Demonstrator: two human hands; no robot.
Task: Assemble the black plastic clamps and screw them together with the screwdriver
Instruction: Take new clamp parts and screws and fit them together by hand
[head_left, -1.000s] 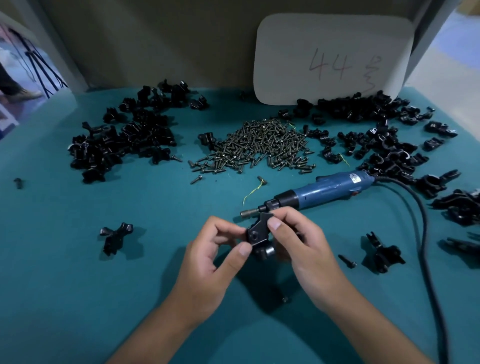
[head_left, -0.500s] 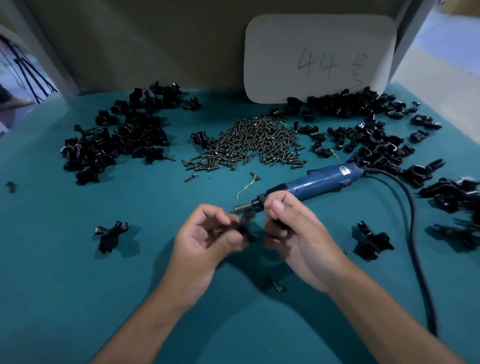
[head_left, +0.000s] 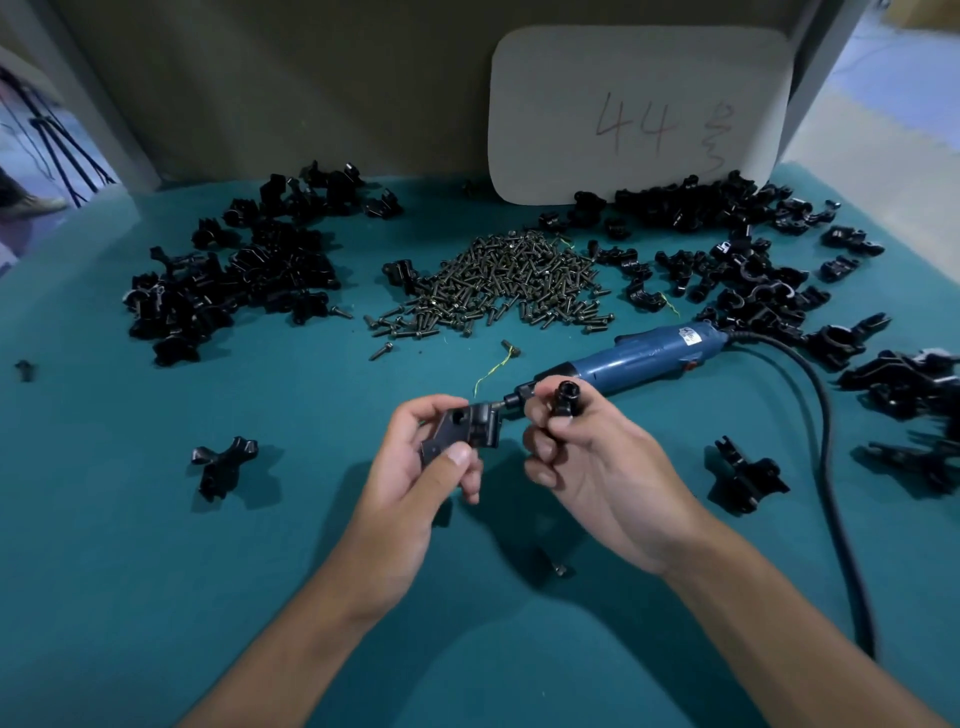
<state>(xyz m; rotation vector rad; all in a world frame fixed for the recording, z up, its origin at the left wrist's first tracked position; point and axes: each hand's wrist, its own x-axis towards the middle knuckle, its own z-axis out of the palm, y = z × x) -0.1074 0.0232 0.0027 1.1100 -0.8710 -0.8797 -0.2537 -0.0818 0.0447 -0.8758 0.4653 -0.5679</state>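
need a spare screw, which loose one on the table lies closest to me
The lone screw on the green mat below the right hand; the other strays lie far up beside the screw pile.

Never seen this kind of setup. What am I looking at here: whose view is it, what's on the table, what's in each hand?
There is no robot here: a person works with two bare hands, and a single wide-angle camera on their head looks forward and down, so you see what they see.

On the teal table a pile of screws sits in the middle, with heaps of black clamp parts to the left and right. A blue corded electric screwdriver lies just behind the hands, untouched. A white card marked 44 leans on the back wall.

The left hand grips a black clamp piece with a hole in its face. The right hand pinches a smaller black round part in its fingers. The two parts are held apart.
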